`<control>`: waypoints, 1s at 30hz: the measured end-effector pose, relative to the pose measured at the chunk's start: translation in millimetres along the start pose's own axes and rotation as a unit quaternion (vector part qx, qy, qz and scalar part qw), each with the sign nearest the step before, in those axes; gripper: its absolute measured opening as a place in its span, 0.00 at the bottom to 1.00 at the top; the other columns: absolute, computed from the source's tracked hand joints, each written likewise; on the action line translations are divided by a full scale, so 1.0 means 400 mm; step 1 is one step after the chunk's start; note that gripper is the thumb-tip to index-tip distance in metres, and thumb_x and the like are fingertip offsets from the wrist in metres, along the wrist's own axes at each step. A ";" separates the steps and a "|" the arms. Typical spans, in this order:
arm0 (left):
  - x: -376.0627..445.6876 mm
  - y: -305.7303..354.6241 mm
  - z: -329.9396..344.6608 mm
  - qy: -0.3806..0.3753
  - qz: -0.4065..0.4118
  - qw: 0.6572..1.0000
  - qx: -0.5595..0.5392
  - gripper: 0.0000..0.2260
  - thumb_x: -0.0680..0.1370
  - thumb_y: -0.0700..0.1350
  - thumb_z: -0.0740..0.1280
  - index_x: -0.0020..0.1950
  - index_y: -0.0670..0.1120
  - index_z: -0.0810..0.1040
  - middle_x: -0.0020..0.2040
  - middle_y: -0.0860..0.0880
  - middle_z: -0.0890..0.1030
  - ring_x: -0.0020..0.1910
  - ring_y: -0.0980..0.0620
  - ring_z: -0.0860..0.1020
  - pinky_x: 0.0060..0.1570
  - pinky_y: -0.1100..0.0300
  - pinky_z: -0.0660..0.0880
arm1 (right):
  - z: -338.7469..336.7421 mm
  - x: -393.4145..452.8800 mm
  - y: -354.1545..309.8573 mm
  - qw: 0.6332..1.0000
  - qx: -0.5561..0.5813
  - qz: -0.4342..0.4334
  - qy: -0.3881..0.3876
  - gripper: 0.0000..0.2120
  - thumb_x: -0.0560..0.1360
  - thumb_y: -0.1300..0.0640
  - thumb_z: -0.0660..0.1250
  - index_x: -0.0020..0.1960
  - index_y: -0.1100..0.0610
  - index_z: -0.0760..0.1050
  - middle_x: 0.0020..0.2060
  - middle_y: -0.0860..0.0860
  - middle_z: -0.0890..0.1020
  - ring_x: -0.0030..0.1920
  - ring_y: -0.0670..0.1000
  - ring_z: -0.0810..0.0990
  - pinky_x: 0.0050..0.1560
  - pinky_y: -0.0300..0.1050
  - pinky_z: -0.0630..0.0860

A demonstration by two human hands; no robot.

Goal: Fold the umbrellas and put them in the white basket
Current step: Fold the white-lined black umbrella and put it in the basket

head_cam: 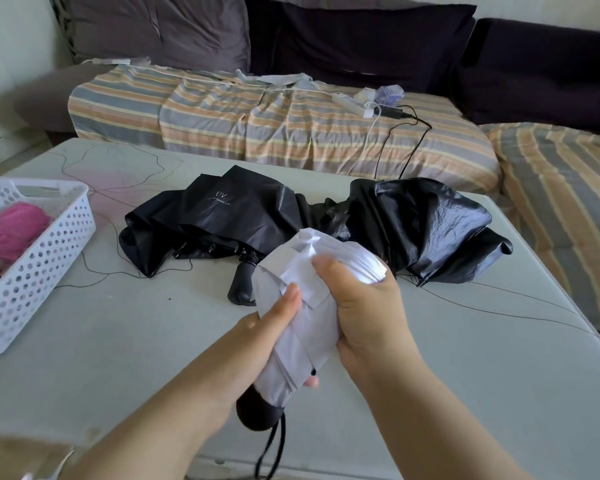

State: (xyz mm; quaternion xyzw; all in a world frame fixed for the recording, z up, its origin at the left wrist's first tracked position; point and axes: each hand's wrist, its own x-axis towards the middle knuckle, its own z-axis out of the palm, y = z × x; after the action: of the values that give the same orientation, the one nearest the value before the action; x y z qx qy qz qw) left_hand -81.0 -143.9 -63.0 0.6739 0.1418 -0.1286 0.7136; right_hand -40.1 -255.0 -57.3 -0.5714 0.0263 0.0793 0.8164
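Above grey table (125, 341), both hands' grips (257, 337) (368, 306) clamp white umbrella (302, 327).

white umbrella (302, 327), black umbrellas (243, 216), pink umbrella (11, 230), striped sheet (257, 126)

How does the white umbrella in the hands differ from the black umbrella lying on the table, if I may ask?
The white umbrella is rolled tight; the black umbrella sprawls loose. The white one is gripped by both hands, left and right; the black one lies untouched on the table. Both have black handles.
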 end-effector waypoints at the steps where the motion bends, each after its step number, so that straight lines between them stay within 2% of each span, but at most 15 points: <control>1: -0.003 0.005 0.002 -0.024 -0.019 0.999 -0.025 0.35 0.73 0.69 0.58 0.62 0.40 0.77 0.50 0.43 0.84 0.48 0.47 0.82 0.45 0.57 0.76 | 0.000 -0.001 0.000 1.000 -0.006 -0.005 -0.012 0.16 0.64 0.60 0.71 0.51 0.63 0.79 0.48 0.67 0.81 0.42 0.62 0.81 0.44 0.57 0.76; 3: -0.024 -0.003 0.000 -0.060 -0.020 0.998 -0.008 0.32 0.69 0.68 0.57 0.49 0.40 0.82 0.43 0.40 0.83 0.37 0.44 0.80 0.36 0.57 0.75 | -0.003 -0.003 -0.007 0.999 -0.012 -0.015 -0.046 0.16 0.66 0.61 0.70 0.54 0.63 0.78 0.49 0.69 0.80 0.41 0.62 0.81 0.41 0.59 0.75; 6: -0.049 -0.015 -0.013 -0.017 0.005 1.000 0.011 0.28 0.68 0.66 0.58 0.38 0.41 0.80 0.33 0.42 0.82 0.28 0.48 0.78 0.29 0.64 0.72 | -0.004 -0.002 -0.017 0.995 -0.023 -0.033 -0.092 0.16 0.70 0.59 0.70 0.55 0.65 0.77 0.51 0.69 0.79 0.45 0.60 0.81 0.45 0.60 0.76; 7: -0.048 -0.010 -0.009 0.008 0.002 1.000 -0.002 0.27 0.71 0.65 0.58 0.36 0.42 0.80 0.31 0.42 0.81 0.26 0.49 0.78 0.27 0.65 0.71 | -0.006 -0.001 -0.016 0.994 -0.024 -0.031 -0.106 0.19 0.70 0.56 0.71 0.58 0.64 0.76 0.52 0.68 0.79 0.49 0.59 0.82 0.51 0.61 0.76; 9: -0.039 -0.004 -0.006 0.063 -0.002 0.998 -0.022 0.25 0.76 0.61 0.59 0.36 0.41 0.79 0.27 0.43 0.80 0.22 0.50 0.76 0.23 0.67 0.69 | -0.006 -0.001 -0.011 0.993 -0.031 0.018 -0.109 0.35 0.66 0.45 0.76 0.67 0.58 0.69 0.56 0.62 0.80 0.56 0.57 0.81 0.60 0.60 0.75; 10: -0.035 -0.003 -0.006 0.093 0.003 0.995 -0.022 0.24 0.77 0.60 0.59 0.35 0.41 0.78 0.25 0.44 0.79 0.21 0.51 0.76 0.22 0.68 0.69 | -0.004 -0.006 -0.007 0.993 -0.049 0.047 -0.101 0.43 0.62 0.41 0.77 0.70 0.54 0.65 0.58 0.57 0.81 0.57 0.55 0.81 0.61 0.58 0.75; 11: -0.034 -0.005 -0.006 0.120 0.016 0.993 -0.008 0.24 0.76 0.60 0.59 0.34 0.41 0.78 0.24 0.46 0.79 0.20 0.52 0.76 0.20 0.68 0.68 | -0.001 -0.013 -0.002 0.991 -0.074 0.063 -0.089 0.44 0.60 0.40 0.78 0.70 0.49 0.64 0.58 0.53 0.81 0.57 0.53 0.82 0.61 0.56 0.76; 13: -0.038 -0.013 -0.007 0.159 0.076 0.982 0.064 0.27 0.70 0.66 0.58 0.32 0.43 0.76 0.22 0.49 0.76 0.20 0.54 0.74 0.22 0.67 0.67 | 0.006 -0.021 0.016 0.991 -0.104 0.060 -0.054 0.38 0.61 0.45 0.78 0.66 0.50 0.67 0.53 0.51 0.84 0.52 0.52 0.84 0.56 0.54 0.79; 15: -0.047 -0.026 0.000 0.183 0.121 0.964 0.149 0.30 0.65 0.70 0.53 0.32 0.43 0.74 0.21 0.51 0.72 0.21 0.55 0.70 0.25 0.63 0.66 | 0.011 -0.022 0.031 0.995 -0.078 0.049 -0.031 0.31 0.63 0.51 0.77 0.63 0.54 0.72 0.51 0.54 0.84 0.50 0.55 0.84 0.53 0.55 0.80; 19: -0.064 -0.038 0.016 0.222 0.159 0.928 0.255 0.29 0.66 0.70 0.51 0.31 0.44 0.69 0.21 0.52 0.67 0.22 0.55 0.66 0.25 0.65 0.61 | 0.016 -0.013 0.024 0.998 -0.042 -0.022 -0.033 0.16 0.67 0.61 0.70 0.55 0.57 0.79 0.49 0.59 0.84 0.51 0.60 0.83 0.55 0.61 0.79; 22: -0.056 -0.044 0.009 0.182 0.144 0.956 0.178 0.26 0.70 0.67 0.59 0.35 0.43 0.73 0.24 0.53 0.72 0.24 0.58 0.69 0.28 0.67 0.64 | 0.006 -0.003 0.023 0.999 -0.034 -0.011 -0.021 0.15 0.65 0.62 0.68 0.51 0.56 0.80 0.46 0.61 0.84 0.48 0.61 0.84 0.52 0.64 0.79; 25: -0.052 -0.008 -0.004 -0.007 0.011 0.999 0.038 0.30 0.69 0.69 0.58 0.47 0.44 0.81 0.38 0.45 0.83 0.35 0.53 0.81 0.42 0.61 0.74 | 0.001 -0.003 0.019 0.997 -0.036 0.012 -0.063 0.16 0.66 0.62 0.67 0.54 0.60 0.78 0.43 0.62 0.83 0.43 0.61 0.84 0.41 0.57 0.81; 26: -0.053 0.007 -0.003 -0.056 -0.016 0.998 -0.007 0.29 0.71 0.67 0.57 0.50 0.44 0.82 0.39 0.44 0.83 0.35 0.52 0.82 0.40 0.62 0.75 | 0.003 -0.005 0.016 0.996 -0.035 0.014 -0.084 0.17 0.66 0.62 0.66 0.55 0.61 0.77 0.42 0.63 0.82 0.41 0.61 0.83 0.38 0.55 0.80; 28: -0.050 0.023 -0.002 -0.059 -0.034 0.997 -0.047 0.26 0.77 0.60 0.55 0.56 0.41 0.80 0.36 0.44 0.80 0.27 0.55 0.79 0.30 0.67 0.73 | 0.006 -0.007 0.012 0.993 -0.021 0.014 -0.118 0.17 0.67 0.63 0.65 0.56 0.62 0.76 0.42 0.65 0.81 0.40 0.61 0.82 0.37 0.55 0.79; 30: -0.054 0.013 -0.002 -0.034 -0.053 0.997 -0.037 0.27 0.77 0.63 0.53 0.48 0.43 0.81 0.32 0.45 0.80 0.25 0.53 0.77 0.26 0.65 0.71 | 0.007 -0.006 0.004 0.989 -0.003 0.019 -0.144 0.17 0.67 0.63 0.64 0.55 0.65 0.75 0.42 0.63 0.80 0.41 0.61 0.81 0.40 0.54 0.78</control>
State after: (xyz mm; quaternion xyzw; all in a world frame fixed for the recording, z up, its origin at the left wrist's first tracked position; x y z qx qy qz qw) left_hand -99.3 -143.0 -50.2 0.6334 0.1580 -0.1836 0.7349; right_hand -42.9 -252.1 -57.7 -0.5561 -0.0806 0.1761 0.8083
